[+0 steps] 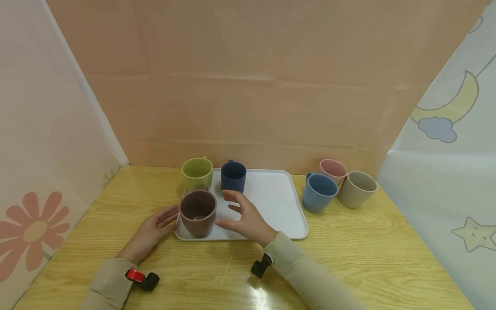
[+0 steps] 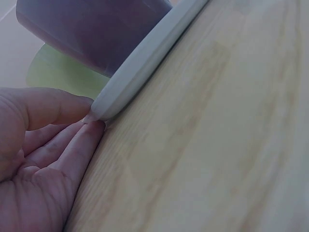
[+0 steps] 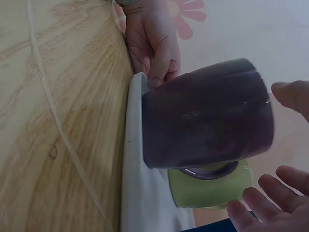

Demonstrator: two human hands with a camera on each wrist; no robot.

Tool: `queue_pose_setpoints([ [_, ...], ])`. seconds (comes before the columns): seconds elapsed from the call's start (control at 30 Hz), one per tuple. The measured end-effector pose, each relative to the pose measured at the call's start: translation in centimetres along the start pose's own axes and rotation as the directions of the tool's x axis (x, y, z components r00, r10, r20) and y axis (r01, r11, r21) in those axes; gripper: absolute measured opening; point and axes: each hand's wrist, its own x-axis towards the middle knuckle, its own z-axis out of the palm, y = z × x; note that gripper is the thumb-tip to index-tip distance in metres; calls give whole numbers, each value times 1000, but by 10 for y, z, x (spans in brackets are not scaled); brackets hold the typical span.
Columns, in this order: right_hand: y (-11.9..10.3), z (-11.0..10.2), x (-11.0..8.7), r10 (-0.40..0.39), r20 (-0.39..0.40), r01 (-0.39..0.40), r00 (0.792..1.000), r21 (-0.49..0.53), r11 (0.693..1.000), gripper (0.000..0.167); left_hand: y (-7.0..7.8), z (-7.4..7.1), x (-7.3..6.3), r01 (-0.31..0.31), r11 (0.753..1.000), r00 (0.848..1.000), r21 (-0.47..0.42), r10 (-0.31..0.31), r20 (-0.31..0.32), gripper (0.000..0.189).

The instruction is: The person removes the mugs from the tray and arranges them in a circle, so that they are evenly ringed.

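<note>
A purple-brown mug (image 1: pixel 198 215) stands upright on the front left corner of a white tray (image 1: pixel 271 206). My left hand (image 1: pixel 155 230) is at the tray's left edge, where the thumb and fingers (image 2: pixel 79 142) pinch the rim in the left wrist view. Just right of the mug, my right hand (image 1: pixel 249 217) is spread with a gap between thumb and fingers, holding nothing. In the right wrist view, its fingertips are apart from the mug's wall. Behind, a green mug (image 1: pixel 197 172) and a navy mug (image 1: pixel 233 177) are at the tray's back.
On the wooden table (image 1: pixel 348 258), right of the tray, stand a blue mug (image 1: pixel 318 193), a pink mug (image 1: pixel 333 169) and a beige mug (image 1: pixel 356 189), close together. A peach backdrop (image 1: pixel 252 86) rises behind the table, with patterned panels on both sides.
</note>
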Motion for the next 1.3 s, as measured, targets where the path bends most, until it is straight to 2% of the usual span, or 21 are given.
queue_pose_setpoints([
  [0.17, 8, 11, 10, 30, 45, -32, 999, 38, 999, 79, 0, 0, 0, -6, 1000, 1000, -6, 6, -2, 70],
  [0.43, 16, 23, 20, 54, 68, -59, 996, 66, 996, 78, 1, -1, -1, -14, 1000, 1000, 4, 14, -7, 68],
  [0.67, 19, 30, 24, 46, 96, -55, 994, 89, 995, 79, 3, -1, -1, -13, 1000, 1000, 26, 14, -9, 69],
  [1.3, 23, 33, 21, 40, 28, -43, 999, 116, 992, 79, 2, 0, 0, 2, 1000, 1000, 14, -2, 2, 70],
])
